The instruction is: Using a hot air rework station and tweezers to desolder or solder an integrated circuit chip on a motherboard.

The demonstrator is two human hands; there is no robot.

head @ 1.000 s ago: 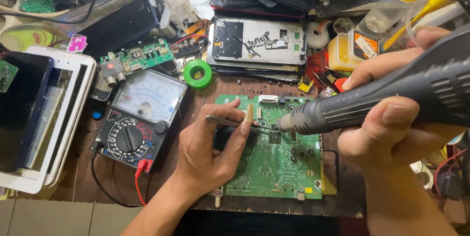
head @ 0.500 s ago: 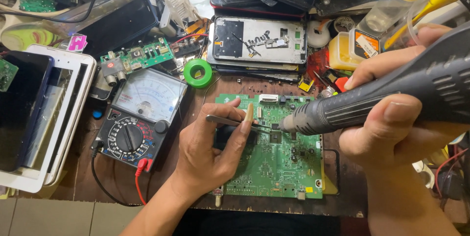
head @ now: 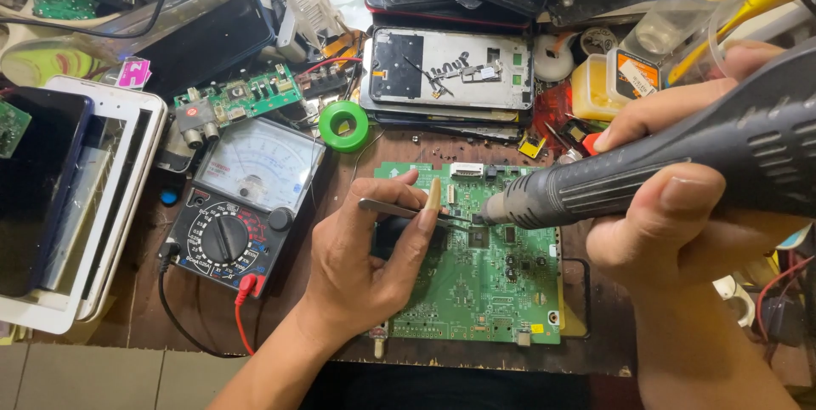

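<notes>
A green circuit board (head: 493, 291) lies on the brown bench in front of me. My left hand (head: 365, 257) rests on the board's left part and pinches thin metal tweezers (head: 408, 210), whose tips point right toward a chip near the board's middle. My right hand (head: 680, 223) grips a thick dark grey hot-air handpiece (head: 663, 172). Its metal nozzle (head: 497, 209) hangs just above the board, right beside the tweezer tips.
A black analog multimeter (head: 242, 206) with red and black leads sits left of the board. A green tape roll (head: 343, 126), a small green board (head: 238, 104), an opened phone frame (head: 446, 70), stacked tablets (head: 59, 197) at left and yellow-capped bottles (head: 680, 11) crowd the bench.
The handpiece nozzle has crept slightly left toward the tweezer tips. My left hand and the tweezers have stayed in place.
</notes>
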